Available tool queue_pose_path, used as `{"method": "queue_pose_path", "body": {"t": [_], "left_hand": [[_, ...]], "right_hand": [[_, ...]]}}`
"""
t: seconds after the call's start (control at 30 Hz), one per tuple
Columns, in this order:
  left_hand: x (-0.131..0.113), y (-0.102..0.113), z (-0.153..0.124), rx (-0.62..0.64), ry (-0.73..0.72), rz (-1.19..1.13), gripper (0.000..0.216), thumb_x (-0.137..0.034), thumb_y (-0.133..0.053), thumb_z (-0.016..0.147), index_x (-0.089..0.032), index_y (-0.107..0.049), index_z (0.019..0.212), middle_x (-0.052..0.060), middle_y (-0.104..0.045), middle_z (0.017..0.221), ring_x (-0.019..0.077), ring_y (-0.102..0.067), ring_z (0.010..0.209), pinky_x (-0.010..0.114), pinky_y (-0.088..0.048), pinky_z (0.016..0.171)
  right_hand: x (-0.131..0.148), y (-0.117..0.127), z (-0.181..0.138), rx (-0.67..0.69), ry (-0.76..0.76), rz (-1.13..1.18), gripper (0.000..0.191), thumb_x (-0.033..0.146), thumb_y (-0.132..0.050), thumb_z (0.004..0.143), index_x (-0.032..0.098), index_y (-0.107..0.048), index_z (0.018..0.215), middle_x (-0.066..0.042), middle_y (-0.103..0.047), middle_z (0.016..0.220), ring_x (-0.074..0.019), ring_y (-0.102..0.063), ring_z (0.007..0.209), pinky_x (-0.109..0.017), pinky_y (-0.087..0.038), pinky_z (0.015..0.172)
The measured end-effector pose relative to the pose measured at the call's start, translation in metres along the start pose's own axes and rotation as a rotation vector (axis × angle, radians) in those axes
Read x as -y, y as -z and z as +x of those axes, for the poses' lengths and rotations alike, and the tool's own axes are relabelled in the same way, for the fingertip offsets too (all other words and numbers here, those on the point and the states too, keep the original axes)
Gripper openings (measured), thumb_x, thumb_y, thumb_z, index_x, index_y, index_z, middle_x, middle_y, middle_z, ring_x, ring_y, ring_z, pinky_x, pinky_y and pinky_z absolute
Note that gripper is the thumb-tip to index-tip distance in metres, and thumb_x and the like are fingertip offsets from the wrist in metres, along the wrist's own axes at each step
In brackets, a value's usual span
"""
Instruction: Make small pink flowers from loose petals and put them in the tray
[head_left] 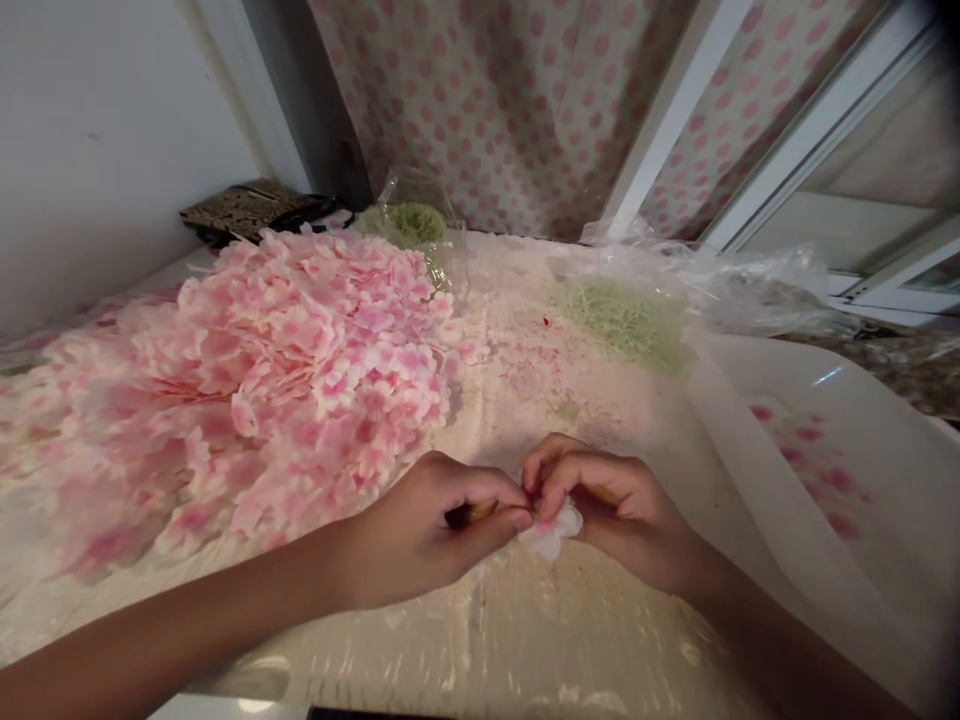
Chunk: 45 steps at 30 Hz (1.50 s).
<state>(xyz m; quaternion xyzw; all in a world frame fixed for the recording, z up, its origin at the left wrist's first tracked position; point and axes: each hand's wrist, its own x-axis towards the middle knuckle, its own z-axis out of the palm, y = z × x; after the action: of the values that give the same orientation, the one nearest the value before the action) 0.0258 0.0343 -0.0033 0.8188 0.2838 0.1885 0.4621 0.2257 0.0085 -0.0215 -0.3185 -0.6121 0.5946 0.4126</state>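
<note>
Left hand (pixel 424 530) and right hand (pixel 619 515) pinch a pale fabric blossom (pixel 555 532) together; pink blossom heap (pixel 300 390) at ten o'clock.

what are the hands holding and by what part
The left hand and right hand pinch a pale pink artificial flower at its centre; the left also seems to hold a small brown piece.

Heap of pale pink fabric blossoms (pixel 300 370) on a cream desk (pixel 525 640), beyond the left hand (pixel 420 530). Loose pale green fibre (pixel 622 322) and crumpled clear plastic (pixel 720 285), farther ahead. Translucent white plastic sheet (pixel 817 470) with pink blotches, right of the right hand (pixel 615 510). Dark patterned pouch (pixel 251 208) and pink-dotted curtain (pixel 510 100), far beyond.
</note>
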Motion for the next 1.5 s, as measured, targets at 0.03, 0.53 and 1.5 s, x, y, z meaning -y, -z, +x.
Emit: {"method": "queue_pose_path", "body": {"t": [0.03,0.53,1.5], "left_hand": [[0.000,0.000,-0.001,0.000,-0.014,0.028,0.020,-0.023,-0.045,0.089,-0.013,-0.062,0.081,-0.005,-0.044,0.055,0.0046,-0.036,0.047,0.017,-0.029,0.045],[0.002,-0.001,-0.001,-0.026,-0.082,0.160,0.021,-0.023,-0.040,0.092,-0.016,-0.058,0.085,-0.004,-0.049,0.060,0.0052,-0.043,0.050,0.018,-0.033,0.050],[-0.001,0.010,-0.004,0.037,0.101,-0.227,0.018,-0.030,-0.050,0.087,-0.018,-0.058,0.076,-0.005,-0.046,0.056,0.0056,-0.039,0.049,0.016,-0.028,0.043]], "right_hand": [[0.000,0.000,0.000,0.006,0.002,-0.001,0.006,0.017,-0.062,0.080,0.020,-0.065,0.076,-0.002,-0.054,0.089,-0.0120,-0.055,0.085,-0.026,-0.045,0.075],[-0.008,-0.006,0.004,-0.038,-0.002,0.035,0.008,0.022,-0.060,0.081,0.020,-0.054,0.077,0.000,-0.048,0.086,-0.0115,-0.049,0.079,-0.024,-0.039,0.070],[-0.001,0.044,0.010,-0.555,0.041,-0.652,0.007,0.019,-0.051,0.083,0.021,-0.051,0.090,0.003,-0.054,0.067,-0.0092,-0.046,0.055,-0.022,-0.036,0.053]]}}
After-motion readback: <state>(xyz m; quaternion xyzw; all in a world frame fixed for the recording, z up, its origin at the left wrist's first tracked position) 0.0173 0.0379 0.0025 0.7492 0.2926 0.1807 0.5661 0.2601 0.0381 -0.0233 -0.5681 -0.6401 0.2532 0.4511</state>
